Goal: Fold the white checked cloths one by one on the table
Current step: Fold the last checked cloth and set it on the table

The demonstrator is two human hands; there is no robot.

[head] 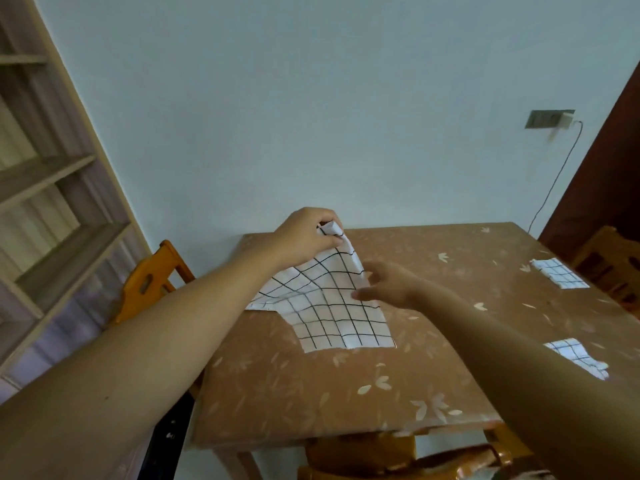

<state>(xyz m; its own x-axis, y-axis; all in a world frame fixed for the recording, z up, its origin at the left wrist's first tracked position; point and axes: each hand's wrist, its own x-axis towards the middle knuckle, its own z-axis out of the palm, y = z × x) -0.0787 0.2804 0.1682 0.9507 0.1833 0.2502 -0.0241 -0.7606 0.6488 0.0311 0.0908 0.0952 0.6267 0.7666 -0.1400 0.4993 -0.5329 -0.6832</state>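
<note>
- My left hand (306,237), at frame centre, has its fingers (330,241) pinched on one corner of the white checked cloth (332,306) and holds that corner up off the desk (277,393).
- From the raised corner the cloth slopes down toward the lower centre of the frame; its near edge and left corner lie flat on the desk.
- My right hand (388,284), just right of centre, is open with its fingers (367,292) spread loosely; the fingertips rest against the right side of the cloth, below the lifted corner. It grips nothing that I can see.
- Both forearms enter from the bottom corners of the frame, bare.
- A second checked cloth (559,273), folded small, lies flat near the right edge of the desk, well apart from the one in hand.
- A third checked cloth (578,358) shows at lower right, partly hidden behind my right forearm; I cannot tell its fold state.
- The desk carries a brown covering with pale leaf marks.
- An orange wooden chair (152,275) stands at the left side of the desk; another chair (398,455) sits under the near edge, bottom of frame.
- Empty wooden shelves (52,188) fill the left of the frame.
- A wall socket (549,118) with a cord hanging down sits at upper right on the pale wall.
</note>
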